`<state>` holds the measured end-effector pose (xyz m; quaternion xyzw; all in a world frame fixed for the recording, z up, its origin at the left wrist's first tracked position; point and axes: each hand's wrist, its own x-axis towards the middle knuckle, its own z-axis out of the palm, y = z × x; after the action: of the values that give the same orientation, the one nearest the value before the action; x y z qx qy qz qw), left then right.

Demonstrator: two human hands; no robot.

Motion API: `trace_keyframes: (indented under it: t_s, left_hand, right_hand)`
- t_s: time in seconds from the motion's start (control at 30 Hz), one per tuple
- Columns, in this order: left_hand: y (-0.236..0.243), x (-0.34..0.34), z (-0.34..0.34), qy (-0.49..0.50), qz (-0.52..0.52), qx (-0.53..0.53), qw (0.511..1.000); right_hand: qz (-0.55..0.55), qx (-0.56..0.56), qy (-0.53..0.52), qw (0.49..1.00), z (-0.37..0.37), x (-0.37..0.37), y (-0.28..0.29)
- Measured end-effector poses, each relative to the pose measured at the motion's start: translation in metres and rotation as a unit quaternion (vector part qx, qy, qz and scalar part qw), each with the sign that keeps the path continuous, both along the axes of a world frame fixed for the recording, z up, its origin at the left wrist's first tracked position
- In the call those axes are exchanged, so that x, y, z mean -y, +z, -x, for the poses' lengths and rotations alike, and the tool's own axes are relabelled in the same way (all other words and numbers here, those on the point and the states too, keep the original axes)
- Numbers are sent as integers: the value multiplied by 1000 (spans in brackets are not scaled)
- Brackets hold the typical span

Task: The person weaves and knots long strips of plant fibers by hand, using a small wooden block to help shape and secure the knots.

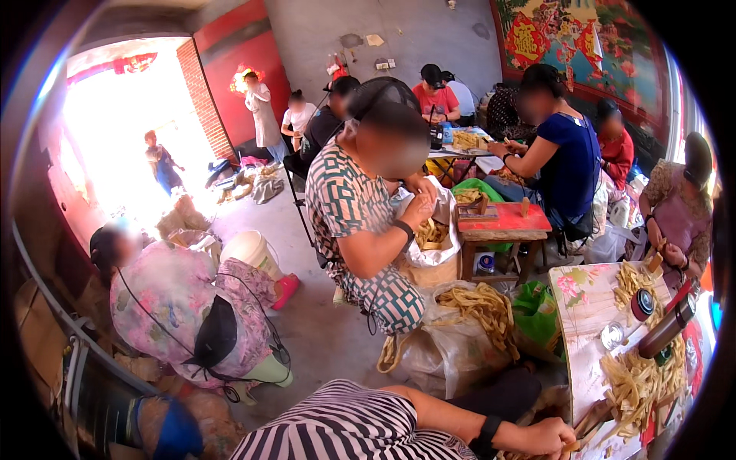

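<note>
Yellowish strips [632, 387] lie heaped on the flowered table [586, 333] beside my left hand [546, 437], which is curled, though clamped on what I cannot tell; my right hand is out of view. They look light and limp, best pinched near one end

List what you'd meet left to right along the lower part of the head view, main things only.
Brown-and-blue bundle → black-and-white striped shirt → black wristband → person's left hand → heap of yellowish strips.
</note>
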<state>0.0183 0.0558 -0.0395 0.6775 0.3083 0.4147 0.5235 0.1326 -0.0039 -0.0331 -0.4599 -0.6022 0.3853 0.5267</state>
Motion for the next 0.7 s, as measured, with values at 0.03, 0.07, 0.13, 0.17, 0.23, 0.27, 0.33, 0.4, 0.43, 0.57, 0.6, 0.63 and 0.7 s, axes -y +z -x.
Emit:
trace_keyframes:
  t_s: [0.03,0.07,0.13,0.17,0.23,0.27,0.33,0.4,0.43,0.57,0.6,0.63,0.7]
  left_hand:
    - [3,-4,7,-63,74,-2,995]
    - [-5,-4,4,12,24,-27,999]
    - [9,2,1,80,-96,-228,965]
    - [24,7,-2,109,-152,-324,927]
    - [37,9,-2,94,-273,-227,930]
    - [33,8,-1,99,-353,-133,921]
    - [31,9,1,79,-403,-88,907]
    - [32,16,7,38,-344,-189,919]
    - [33,18,9,50,-316,-216,923]
    - [47,29,16,85,-89,-245,962]
    - [49,31,16,86,-6,-229,970]
    - [45,30,16,73,-21,-249,965]
    - [35,23,13,40,-51,-290,955]
  right_hand:
    - [80,-100,26,991,-1,1,2]
    - [156,-209,53,964,-1,0,4]
    - [265,-375,87,884,-4,-2,5]
    - [301,-424,103,848,-11,-4,0]
    - [352,-470,151,795,-35,-10,-30]
    - [377,-475,180,774,-50,-14,-49]
    - [441,-440,182,761,-58,-12,-43]
    - [404,-369,147,824,-42,-4,-21]
    - [344,-302,128,880,-35,1,-13]
    - [154,-20,51,987,-19,15,5]
    - [133,15,45,990,-20,17,7]
    - [119,34,40,991,-18,19,10]
    - [122,30,63,990,-18,22,13]
